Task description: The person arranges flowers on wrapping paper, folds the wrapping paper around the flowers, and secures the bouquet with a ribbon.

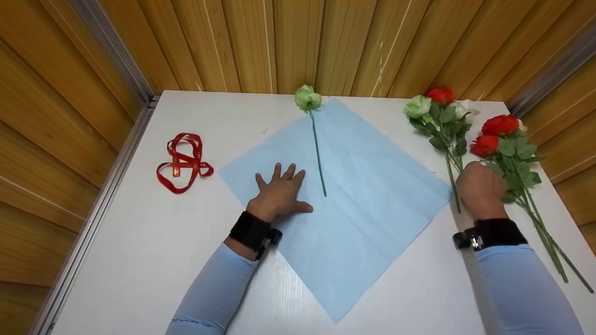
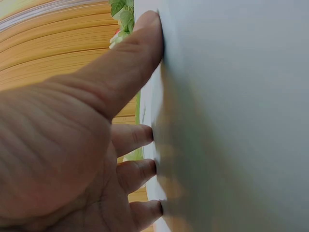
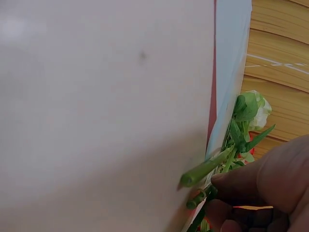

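A square of light blue wrapping paper lies turned cornerwise, point toward the front. On it rests a green flower with a bare stem, its head at the back edge. My left hand is spread flat on the paper's left part, left of that stem; the left wrist view shows its thumb and fingertips against the sheet. My right hand, fingers curled, pinches a stem of the bunch with green, red and white flowers. Another cut stem end shows just beside the fingers in the right wrist view.
A second bunch with red roses lies along the right side, its long stems pointing to the front right corner. A looped red ribbon lies on the white table at the left. Wood-patterned panels stand behind and at both sides.
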Tool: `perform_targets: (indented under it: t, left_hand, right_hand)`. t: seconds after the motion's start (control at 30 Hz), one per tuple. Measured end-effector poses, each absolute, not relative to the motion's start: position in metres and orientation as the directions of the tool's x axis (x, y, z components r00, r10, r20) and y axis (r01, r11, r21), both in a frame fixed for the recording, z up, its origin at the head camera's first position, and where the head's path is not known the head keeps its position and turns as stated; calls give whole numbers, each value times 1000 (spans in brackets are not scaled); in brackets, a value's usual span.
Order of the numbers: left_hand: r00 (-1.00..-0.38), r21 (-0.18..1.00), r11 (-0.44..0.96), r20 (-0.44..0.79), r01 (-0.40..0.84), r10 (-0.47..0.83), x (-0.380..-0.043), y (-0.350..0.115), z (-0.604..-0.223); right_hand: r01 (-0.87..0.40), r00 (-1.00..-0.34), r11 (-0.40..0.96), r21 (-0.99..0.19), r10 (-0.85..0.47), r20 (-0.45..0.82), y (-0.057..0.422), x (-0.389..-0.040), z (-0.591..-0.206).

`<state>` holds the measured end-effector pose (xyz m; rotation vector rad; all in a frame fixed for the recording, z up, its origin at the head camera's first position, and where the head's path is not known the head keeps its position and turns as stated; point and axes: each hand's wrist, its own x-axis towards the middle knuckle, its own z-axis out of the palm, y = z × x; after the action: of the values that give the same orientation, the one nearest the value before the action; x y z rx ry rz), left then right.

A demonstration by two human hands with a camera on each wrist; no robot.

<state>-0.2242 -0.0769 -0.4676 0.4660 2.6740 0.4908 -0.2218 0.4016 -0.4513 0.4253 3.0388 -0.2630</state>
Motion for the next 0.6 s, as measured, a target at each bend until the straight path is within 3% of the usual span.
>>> perform_targets:
  t: [0.23, 0.37, 0.5, 0.6]
  left_hand:
    - [-871, 386, 889, -314, 246, 377, -224, -76, -468]
    - [-872, 380, 892, -317, 244, 373, -224, -76, -467]
    - [-876, 380, 893, -311, 241, 369, -224, -75, -467]
    - [-875, 385, 891, -311, 242, 371, -224, -75, -467]
  right_hand:
    - [255, -967, 948, -189, 254, -32, 399, -223, -449]
    - [209, -971, 953, -221, 229, 69, 386, -224, -443]
    - [127, -966, 944, -303, 187, 177, 360, -225, -437]
    - [66, -970, 908, -413, 155, 186, 331, -227, -434]
